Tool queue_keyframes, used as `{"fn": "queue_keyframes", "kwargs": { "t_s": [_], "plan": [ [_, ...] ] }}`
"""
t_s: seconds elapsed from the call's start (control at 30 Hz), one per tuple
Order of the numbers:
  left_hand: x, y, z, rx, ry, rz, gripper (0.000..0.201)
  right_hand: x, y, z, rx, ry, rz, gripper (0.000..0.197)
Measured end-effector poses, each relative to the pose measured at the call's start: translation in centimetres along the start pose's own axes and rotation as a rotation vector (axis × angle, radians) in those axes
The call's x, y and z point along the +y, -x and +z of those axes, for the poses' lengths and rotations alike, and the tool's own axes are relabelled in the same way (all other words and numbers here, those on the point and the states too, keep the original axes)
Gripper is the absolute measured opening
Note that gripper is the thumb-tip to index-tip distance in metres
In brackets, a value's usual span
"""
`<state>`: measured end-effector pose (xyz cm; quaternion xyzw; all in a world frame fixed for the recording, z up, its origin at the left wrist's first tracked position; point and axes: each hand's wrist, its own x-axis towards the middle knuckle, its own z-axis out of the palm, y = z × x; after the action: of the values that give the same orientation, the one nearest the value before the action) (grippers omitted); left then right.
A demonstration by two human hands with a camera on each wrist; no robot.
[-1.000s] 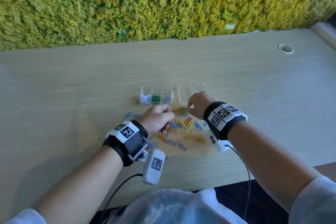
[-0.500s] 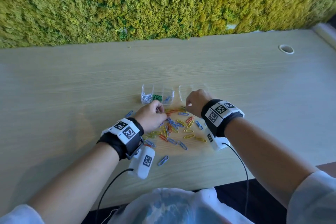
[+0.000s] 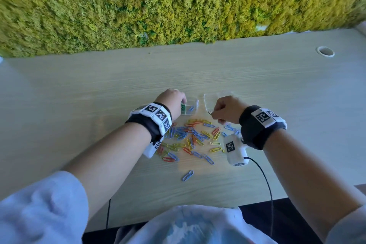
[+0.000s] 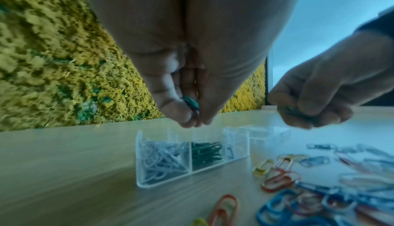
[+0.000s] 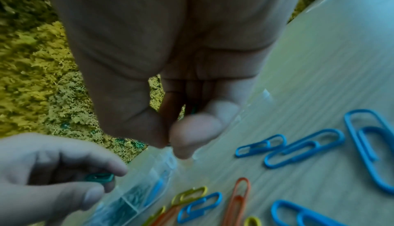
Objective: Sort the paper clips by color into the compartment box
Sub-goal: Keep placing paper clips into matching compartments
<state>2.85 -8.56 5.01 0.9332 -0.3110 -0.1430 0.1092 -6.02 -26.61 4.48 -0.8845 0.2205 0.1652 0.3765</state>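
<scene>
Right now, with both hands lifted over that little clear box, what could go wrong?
1. The left hand pinches a green clip just above the compartment box. The white pile sits right beside the green pile, so a slightly off drop might mix colors.
2. The box looks light, and a knuckle bump could shift or tip it.
3. The right hand holds a small clip by its end only, so it may slip into the loose clips.

Compartment box (image 3: 191, 108) behind clip pile (image 3: 195, 138) on desk (image 3: 79, 105); lid (image 3: 210, 98) right of box.
</scene>
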Motion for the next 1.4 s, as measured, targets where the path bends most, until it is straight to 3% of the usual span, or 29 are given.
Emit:
{"fn": "queue_keyframes", "kwargs": {
  "t_s": [0.27,0.53,0.83,1.03,1.27,1.4],
  "plan": [
    [-0.3,-0.5,0.4,0.038,-0.045,0.086,0.046,0.3,-0.1,0.7,-0.033,-0.206,-0.040,0.028],
    [-2.5,2.5,0.3,0.145,0.114,-0.015,0.026,-5.3,-1.1,2.0,0.085,0.207,-0.232,0.032],
    [-5.2,6.2,1.8,0.008,0.129,-0.142,0.011,-9.8,-3.0,4.7,0.014,0.527,-0.293,0.039],
    [-5.2,6.8,1.9,-0.020,0.050,-0.091,0.020,-9.4,-2.9,4.6,0.072,0.447,-0.362,0.041],
    [-4.0,5.8,1.8,-0.081,0.020,-0.081,0.026,-8.3,-2.9,4.2,0.150,0.155,-0.398,0.043],
    [-3.7,5.4,1.4,-0.112,-0.008,-0.091,0.029,-8.1,-3.1,4.2,0.161,0.196,-0.392,0.036]
  ]
}}
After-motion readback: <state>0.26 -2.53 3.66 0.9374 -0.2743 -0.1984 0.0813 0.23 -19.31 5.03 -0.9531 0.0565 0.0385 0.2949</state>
